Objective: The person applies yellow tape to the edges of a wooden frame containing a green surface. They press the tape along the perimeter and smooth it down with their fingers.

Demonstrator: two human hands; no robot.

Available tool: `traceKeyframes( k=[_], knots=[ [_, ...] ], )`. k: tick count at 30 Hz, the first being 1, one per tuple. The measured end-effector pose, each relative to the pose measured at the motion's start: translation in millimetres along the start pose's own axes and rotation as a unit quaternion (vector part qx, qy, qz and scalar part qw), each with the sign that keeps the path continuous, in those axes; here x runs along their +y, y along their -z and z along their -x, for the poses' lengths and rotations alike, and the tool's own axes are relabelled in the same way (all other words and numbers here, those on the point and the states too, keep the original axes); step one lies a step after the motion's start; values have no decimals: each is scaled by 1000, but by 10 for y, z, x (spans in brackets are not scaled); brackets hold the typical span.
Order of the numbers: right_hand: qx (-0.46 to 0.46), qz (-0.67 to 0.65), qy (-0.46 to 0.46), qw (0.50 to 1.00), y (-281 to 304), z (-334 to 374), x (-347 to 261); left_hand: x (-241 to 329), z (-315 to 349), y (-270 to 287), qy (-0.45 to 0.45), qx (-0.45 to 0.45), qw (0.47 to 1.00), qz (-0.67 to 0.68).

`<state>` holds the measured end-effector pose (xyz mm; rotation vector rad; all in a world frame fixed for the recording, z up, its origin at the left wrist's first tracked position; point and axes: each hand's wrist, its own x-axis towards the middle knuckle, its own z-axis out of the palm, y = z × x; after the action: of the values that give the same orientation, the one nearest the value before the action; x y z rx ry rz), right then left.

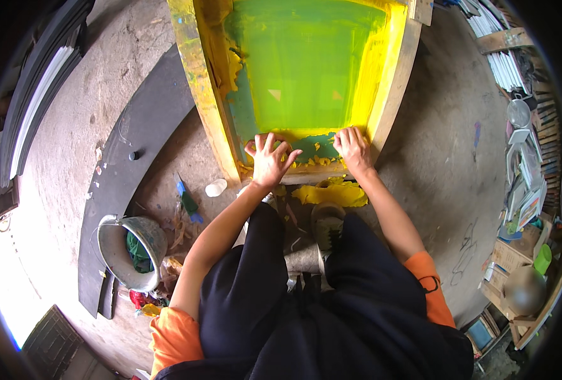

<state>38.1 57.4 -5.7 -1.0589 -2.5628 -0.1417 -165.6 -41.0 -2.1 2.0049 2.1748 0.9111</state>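
Although the near bar (pixel 309 176) of the wooden frame (pixel 206 95) sits close in front of the knees (pixel 265 221), I have wide floor (pixel 445 139) beyond its right side, reaching to the clutter (pixel 524 171) along the far right. On the left I have less room, because a curved black sheet (pixel 154 95) lies on the floor, with a grey bucket (pixel 113 253) by its nearer part. The frame's far end runs out of my view at the top.

Counting, I get two bare hands, the left hand (pixel 270 161) and the right hand (pixel 355 152), one frame, one bucket with green cloth (pixel 138 253) inside, one small white cup (pixel 216 187) on the floor, and one small black cap (pixel 134 155) on the sheet. One patch of yellow paint (pixel 331 193) shows just below the near bar; the smaller yellow lumps (pixel 319 161) inside that bar I cannot count surely.

The frame is straight ahead of the knees, its mesh (pixel 306 82) facing up toward me, green in the middle and yellow down the right side. Its side rails (pixel 391 95), and seemingly its long axis, point away from the knees.

Both hands are at the near end of the mesh, well apart, the left by the left corner, the right by the right. The left grip is half spread with bent fingers, the right grip is curled narrower; whether either holds anything, I cannot tell.
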Motion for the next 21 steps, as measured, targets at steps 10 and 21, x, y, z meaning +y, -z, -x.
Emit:
traceKeyframes(
  k=[10,21],
  knots=[
    [23,-136,-35,990,105,120,-58,-82,53,8,2,10,1000,-15],
    [39,-22,-13,999,-25,87,-96,-61,37,11,6,8,1000,-7]
  ],
)
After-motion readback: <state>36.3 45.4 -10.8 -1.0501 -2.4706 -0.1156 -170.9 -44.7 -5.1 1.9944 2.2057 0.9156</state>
